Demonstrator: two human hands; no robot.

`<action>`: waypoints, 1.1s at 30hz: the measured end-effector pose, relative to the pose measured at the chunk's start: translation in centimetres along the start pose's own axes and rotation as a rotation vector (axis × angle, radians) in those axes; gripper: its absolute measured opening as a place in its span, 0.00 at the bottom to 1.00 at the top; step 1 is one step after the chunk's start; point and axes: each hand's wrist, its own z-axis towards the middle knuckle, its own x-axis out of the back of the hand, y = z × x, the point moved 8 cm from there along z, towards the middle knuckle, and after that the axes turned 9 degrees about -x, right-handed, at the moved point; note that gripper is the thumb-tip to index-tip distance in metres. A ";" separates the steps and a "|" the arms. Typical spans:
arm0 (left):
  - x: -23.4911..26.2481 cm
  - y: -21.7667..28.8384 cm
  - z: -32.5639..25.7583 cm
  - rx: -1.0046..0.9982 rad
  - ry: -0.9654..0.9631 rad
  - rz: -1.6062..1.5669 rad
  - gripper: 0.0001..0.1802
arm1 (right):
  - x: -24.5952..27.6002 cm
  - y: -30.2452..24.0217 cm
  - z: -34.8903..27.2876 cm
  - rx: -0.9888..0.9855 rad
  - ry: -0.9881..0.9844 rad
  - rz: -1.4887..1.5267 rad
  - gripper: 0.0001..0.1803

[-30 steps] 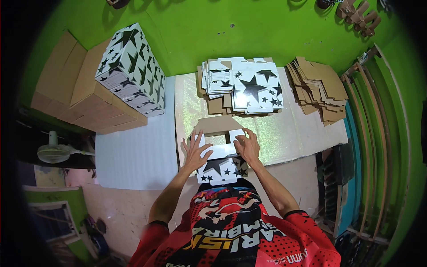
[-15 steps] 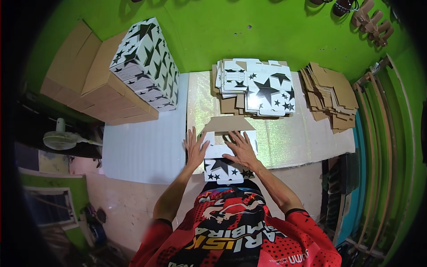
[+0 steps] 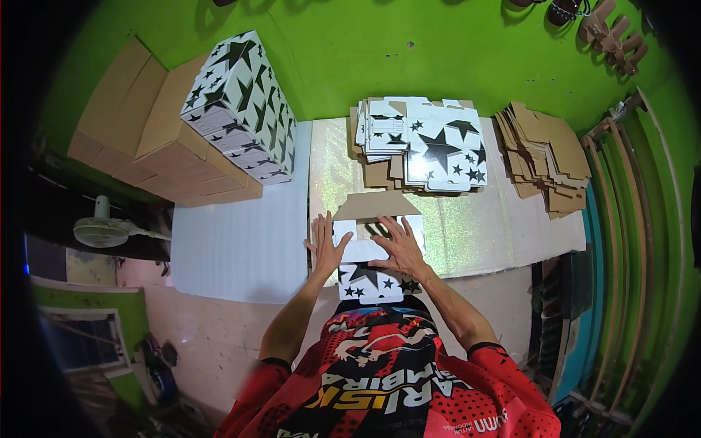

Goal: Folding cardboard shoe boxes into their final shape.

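A partly folded cardboard box (image 3: 360, 252), white outside with black stars, lies in front of me at the table's near edge. Its brown far flap (image 3: 376, 204) slants away, while a star-printed flap (image 3: 369, 285) extends toward my body. My left hand (image 3: 326, 247) rests along the box's left side, fingers spread and thumb over the near part. Across the right side lies my right hand (image 3: 399, 250), its fingers stretched apart and its thumb on the white near panel. Dark shapes show inside the box beneath the right fingers; I cannot make out what they are.
Behind the box is a stack of flat star-printed cartons (image 3: 442, 150). Flat brown cartons (image 3: 544, 157) are piled at right. Assembled star boxes (image 3: 244, 109) and large brown cartons (image 3: 193, 164) stand at left, near a fan (image 3: 102, 231). Sandals (image 3: 613, 36) hang on the green wall.
Both hands stay on the box, with slight finger shifts; the left thumb now lies further over the near part. The whole view has drifted slightly.
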 end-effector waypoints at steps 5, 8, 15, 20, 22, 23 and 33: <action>-0.1 0.1 -0.2 -0.015 0.009 -0.017 0.51 | -0.2 -0.2 0.1 -0.004 -0.050 -0.057 0.43; 0.3 0.5 -0.2 -0.033 -0.004 -0.027 0.48 | 0.9 0.2 0.0 -0.042 0.030 0.063 0.51; 1.4 0.6 2.5 -0.077 0.005 -0.232 0.44 | 4.1 7.0 1.0 -0.438 0.253 0.052 0.36; 0.8 0.6 2.7 -0.008 0.120 -0.413 0.26 | 3.1 8.4 0.6 -0.463 0.292 0.404 0.27; 0.9 0.2 2.5 0.014 0.237 -0.510 0.27 | 2.4 8.7 0.3 -0.511 0.306 0.587 0.26; 1.0 0.0 2.6 -0.009 0.282 -0.516 0.28 | 2.6 8.7 0.4 -0.485 0.320 0.520 0.26; 1.8 0.3 1.6 -0.150 0.287 -0.332 0.24 | 2.6 7.7 0.4 -0.626 0.145 0.605 0.18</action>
